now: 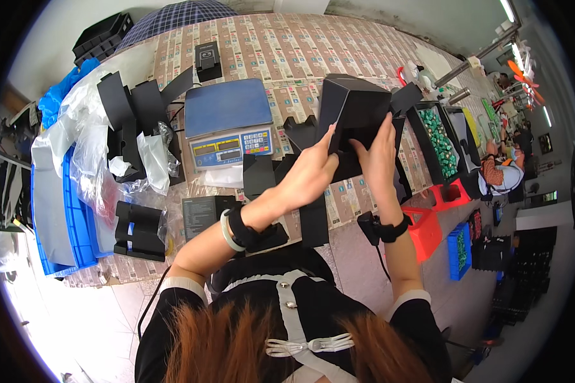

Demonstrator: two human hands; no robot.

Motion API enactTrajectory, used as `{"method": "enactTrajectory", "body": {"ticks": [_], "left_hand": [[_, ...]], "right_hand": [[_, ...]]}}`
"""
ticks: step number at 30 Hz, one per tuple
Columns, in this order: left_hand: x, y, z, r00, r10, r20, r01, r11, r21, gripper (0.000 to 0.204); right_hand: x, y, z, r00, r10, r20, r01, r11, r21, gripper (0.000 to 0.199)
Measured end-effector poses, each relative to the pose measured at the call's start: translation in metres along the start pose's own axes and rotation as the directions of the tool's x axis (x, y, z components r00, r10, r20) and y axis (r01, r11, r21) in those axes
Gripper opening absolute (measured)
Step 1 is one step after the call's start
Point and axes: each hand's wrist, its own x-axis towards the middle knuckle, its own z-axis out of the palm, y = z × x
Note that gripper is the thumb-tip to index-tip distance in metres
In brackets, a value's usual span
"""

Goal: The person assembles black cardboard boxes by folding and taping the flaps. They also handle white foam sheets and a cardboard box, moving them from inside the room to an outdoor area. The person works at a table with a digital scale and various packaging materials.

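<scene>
A black cardboard box [340,105] is held up over the table, tilted, with an opening toward me. My left hand [308,172] grips its lower left edge, the index finger pointing up along the side. My right hand [378,159] presses on its right side, fingers stretched upward and thumb at the opening. What lies inside the box is too dark to make out. Below and around my hands are unfolded black cardboard pieces [259,175]. A closed black box with printing [201,216] lies left of my left forearm.
A blue-topped weighing scale [227,108] stands left of the box. Further left are opened black cartons [124,105], clear plastic wrap and a blue crate [76,210]. A small black box [208,60] stands at the back. At right are a tray of green parts [437,140] and red stools [421,233].
</scene>
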Motion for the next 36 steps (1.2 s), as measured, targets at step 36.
{"method": "enactTrajectory", "body": {"ticks": [36], "left_hand": [[-0.033,-0.031,0.026,0.910,0.168,0.380,-0.077,0.967,-0.241,0.018]], "right_hand": [[-0.012,0.021,-0.065,0.988,-0.030,0.150,-0.072,0.775,0.627,0.051]]}}
